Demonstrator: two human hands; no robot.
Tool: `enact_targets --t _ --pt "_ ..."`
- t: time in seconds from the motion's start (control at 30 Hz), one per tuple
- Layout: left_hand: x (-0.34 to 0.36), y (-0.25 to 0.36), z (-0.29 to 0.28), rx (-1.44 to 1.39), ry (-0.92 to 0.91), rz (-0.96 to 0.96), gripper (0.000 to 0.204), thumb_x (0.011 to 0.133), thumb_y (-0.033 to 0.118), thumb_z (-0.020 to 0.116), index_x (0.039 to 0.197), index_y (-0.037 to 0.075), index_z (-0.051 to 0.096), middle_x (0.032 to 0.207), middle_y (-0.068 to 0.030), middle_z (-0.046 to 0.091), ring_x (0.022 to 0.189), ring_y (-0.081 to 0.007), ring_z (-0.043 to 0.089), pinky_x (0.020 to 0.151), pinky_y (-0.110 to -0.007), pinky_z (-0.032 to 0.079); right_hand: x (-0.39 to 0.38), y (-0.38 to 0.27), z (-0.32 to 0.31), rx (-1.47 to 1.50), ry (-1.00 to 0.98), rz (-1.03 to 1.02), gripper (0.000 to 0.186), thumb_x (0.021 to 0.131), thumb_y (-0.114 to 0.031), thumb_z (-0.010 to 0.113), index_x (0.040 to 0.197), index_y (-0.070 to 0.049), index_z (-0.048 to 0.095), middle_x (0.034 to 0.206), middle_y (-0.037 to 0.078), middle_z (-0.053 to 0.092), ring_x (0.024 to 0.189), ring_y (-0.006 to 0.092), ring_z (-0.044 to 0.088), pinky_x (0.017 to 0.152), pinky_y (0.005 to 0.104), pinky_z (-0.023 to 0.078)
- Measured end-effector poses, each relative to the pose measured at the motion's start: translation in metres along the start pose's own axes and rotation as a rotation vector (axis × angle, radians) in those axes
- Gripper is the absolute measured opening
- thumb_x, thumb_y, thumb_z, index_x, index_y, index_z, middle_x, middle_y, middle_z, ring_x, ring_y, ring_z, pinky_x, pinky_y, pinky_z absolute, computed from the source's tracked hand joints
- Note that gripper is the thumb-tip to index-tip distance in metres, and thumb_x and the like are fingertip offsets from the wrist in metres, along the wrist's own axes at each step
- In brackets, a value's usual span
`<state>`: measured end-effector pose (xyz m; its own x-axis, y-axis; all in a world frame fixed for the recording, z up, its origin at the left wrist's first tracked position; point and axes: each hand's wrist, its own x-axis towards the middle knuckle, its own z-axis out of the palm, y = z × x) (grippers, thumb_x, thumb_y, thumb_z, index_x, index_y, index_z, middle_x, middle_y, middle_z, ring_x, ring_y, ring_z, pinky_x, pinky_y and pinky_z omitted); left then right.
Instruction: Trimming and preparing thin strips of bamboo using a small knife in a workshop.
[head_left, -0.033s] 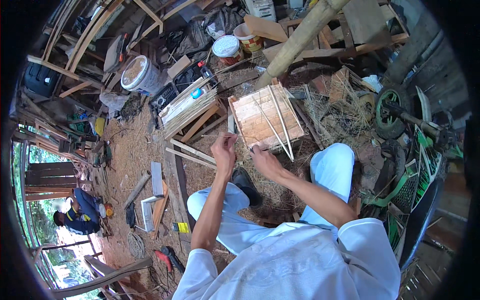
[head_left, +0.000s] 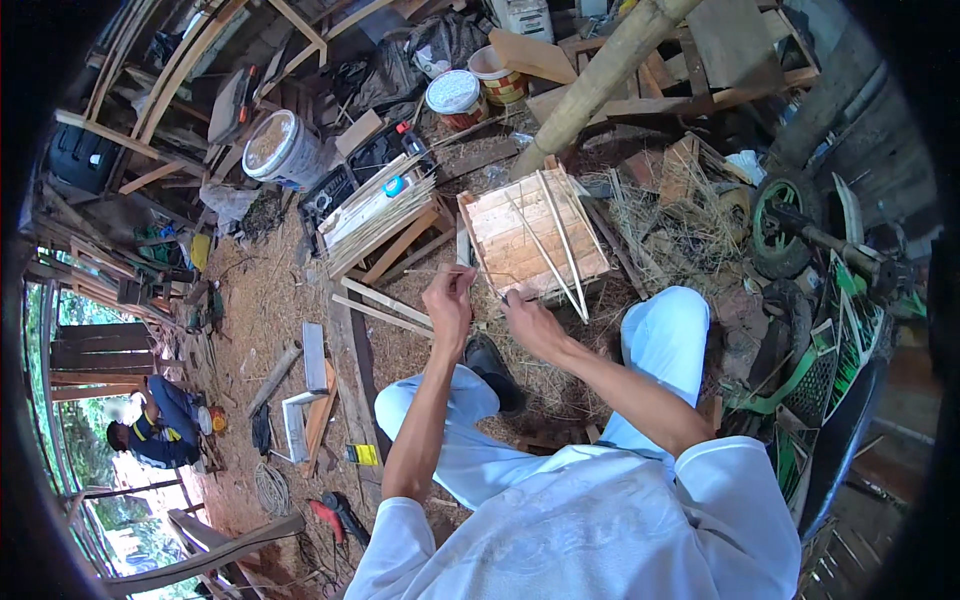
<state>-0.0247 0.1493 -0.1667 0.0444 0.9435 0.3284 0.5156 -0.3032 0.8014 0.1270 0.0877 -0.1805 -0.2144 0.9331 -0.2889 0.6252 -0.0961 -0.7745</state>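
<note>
My left hand (head_left: 448, 303) is closed on a thin wooden strip (head_left: 424, 271), which runs sideways in front of me. Close by on its right, my right hand (head_left: 532, 325) has its fingers curled at the near left corner of a low slatted wooden crate (head_left: 508, 232). Something small and dark shows at those fingertips, too small to name. Two narrow wooden strips (head_left: 561, 232) lie slantwise across the crate top, their near ends meeting past its front edge.
Left of the crate, a bundle of thin strips (head_left: 380, 222) lies on boards, with a blue tape measure (head_left: 392, 187) on top. Buckets (head_left: 283, 150) stand beyond. A bamboo post (head_left: 590, 100) rises behind the crate; a wheel (head_left: 785, 222) is at right. Another person (head_left: 165, 425) sits far left.
</note>
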Motion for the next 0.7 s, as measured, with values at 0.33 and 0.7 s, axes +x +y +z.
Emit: enact_targets --t 0.33,0.7 --pt "0.004 0.009 -0.002 0.076 -0.089 -0.005 0.003 0.084 -0.003 0.062 0.087 -0.004 0.062 0.076 -0.0092 0.066 0.071 -0.0104 0.061 0.065 -0.025 0.049 0.021 0.084 0.029 -0.080 -0.016 0.130 0.036 0.098 -0.021 0.034 0.115 0.010 0.039 0.082 0.035 0.060 0.084 0.0483 0.061 0.076 0.0560 0.046" --pt "0.000 0.016 -0.002 -0.036 -0.008 -0.095 0.011 0.089 0.005 0.060 0.092 -0.005 0.064 0.079 -0.0083 0.067 0.076 -0.0110 0.063 0.068 -0.024 0.049 0.027 0.085 0.047 -0.219 -0.012 0.181 0.046 0.090 -0.007 0.036 0.132 0.011 0.029 0.095 0.031 0.063 0.087 0.0421 0.065 0.077 0.0484 0.053"
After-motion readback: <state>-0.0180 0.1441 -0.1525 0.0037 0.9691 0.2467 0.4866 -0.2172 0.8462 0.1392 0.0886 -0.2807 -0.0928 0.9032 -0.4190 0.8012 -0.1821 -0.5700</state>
